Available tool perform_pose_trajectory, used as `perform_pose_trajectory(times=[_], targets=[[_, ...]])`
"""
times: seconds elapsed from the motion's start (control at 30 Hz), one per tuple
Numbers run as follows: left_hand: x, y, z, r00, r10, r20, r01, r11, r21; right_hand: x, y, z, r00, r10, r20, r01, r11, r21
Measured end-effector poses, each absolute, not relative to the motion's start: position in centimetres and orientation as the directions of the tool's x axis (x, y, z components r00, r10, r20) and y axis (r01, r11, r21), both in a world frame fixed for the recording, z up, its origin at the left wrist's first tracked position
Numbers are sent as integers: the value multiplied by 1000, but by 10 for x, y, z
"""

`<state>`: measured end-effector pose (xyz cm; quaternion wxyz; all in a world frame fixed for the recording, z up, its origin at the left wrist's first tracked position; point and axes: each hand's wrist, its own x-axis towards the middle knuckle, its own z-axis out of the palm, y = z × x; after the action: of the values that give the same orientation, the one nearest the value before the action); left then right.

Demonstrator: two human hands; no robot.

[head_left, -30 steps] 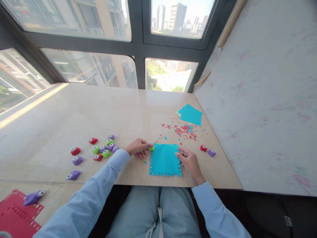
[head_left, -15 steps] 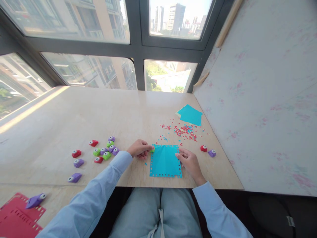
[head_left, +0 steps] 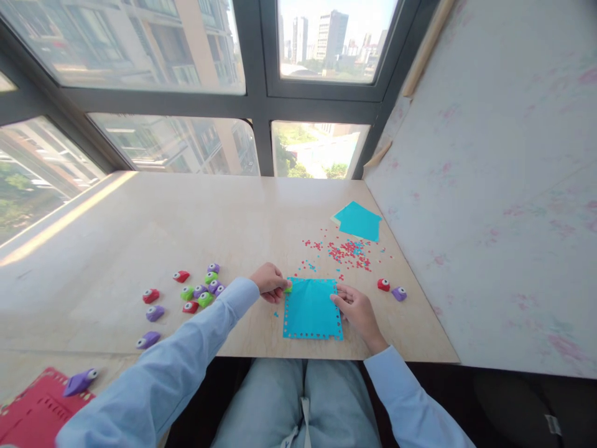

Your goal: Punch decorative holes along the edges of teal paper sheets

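A blue paper square [head_left: 311, 308] with punched holes along its edges lies flat near the front edge of the table [head_left: 140, 224]. My left hand [head_left: 269, 281] is closed around a small green punch [head_left: 288, 288] at the sheet's upper left corner. My right hand [head_left: 356, 309] rests on the sheet's right edge, fingers pinching it down. Red and blue paper bits [head_left: 347, 251] lie scattered just beyond the sheet.
A cluster of red, green and purple punches [head_left: 200, 290] sits to the left. A red punch [head_left: 383, 284] and a purple punch [head_left: 399, 294] lie at the right. Blue sheets [head_left: 358, 220] are stacked further back. Red punched paper [head_left: 32, 410] with a purple punch [head_left: 79, 381] is at lower left.
My view has tilted slightly, so everything sits lower in the frame. Both hands keep their places on the blue sheet; my left fingers have curled tighter on the green punch.
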<state>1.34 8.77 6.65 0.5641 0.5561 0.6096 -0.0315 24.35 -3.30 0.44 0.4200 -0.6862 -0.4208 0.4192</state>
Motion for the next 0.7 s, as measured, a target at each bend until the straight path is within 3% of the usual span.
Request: perform_pose_trajectory(times=[0.23,0.43,0.7], targets=[[24,92,68,230,617,-753,821,293,491,243,-33,1,282,937,-206,219,-272,-937],[42,104,66,141,598,-789,949,144,280,246,-34,-5,284,948,-146,259,-223,-940],[50,105,71,80,582,-810,977,117,180,246,-33,-4,274,957,-95,292,-177,-940]])
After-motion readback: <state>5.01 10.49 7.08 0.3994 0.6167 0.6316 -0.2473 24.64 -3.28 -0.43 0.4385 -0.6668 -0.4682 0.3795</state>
